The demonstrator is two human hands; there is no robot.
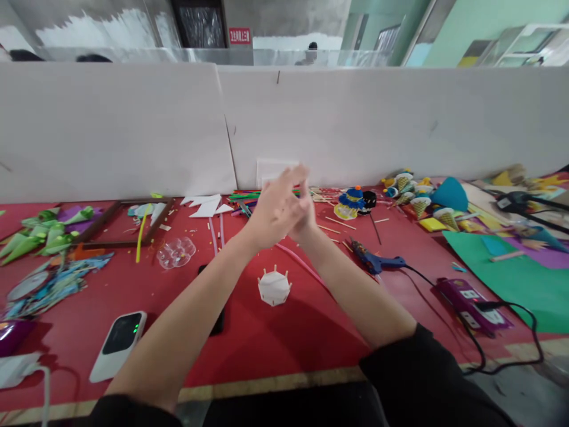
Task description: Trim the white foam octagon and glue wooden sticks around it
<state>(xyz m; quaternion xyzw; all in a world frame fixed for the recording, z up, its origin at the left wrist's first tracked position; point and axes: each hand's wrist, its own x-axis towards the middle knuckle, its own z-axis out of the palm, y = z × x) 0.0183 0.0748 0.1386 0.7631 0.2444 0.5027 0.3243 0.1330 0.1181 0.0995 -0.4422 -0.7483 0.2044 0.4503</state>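
My left hand (pixel 273 210) and my right hand (pixel 306 207) meet palm to palm above the middle of the red table. The left fingers are stretched out and slightly blurred, partly covering the right hand. Of the right hand, the thumb side and some extended fingers show, and I see nothing held between the palms. Below them on the table sits a small white many-sided piece (pixel 274 288) with short wooden sticks standing round its edge. A blue glue gun (pixel 377 260) lies to the right of my right forearm.
A purple power strip (pixel 473 307) with black cables lies at right, beside green sheets (pixel 511 284). Left are a white device (pixel 119 346), a clear plastic tray (pixel 176 253) and a brown frame (pixel 120 222). Small cone crafts (pixel 420 204) lie back right; a white partition (pixel 355 118) stands behind.
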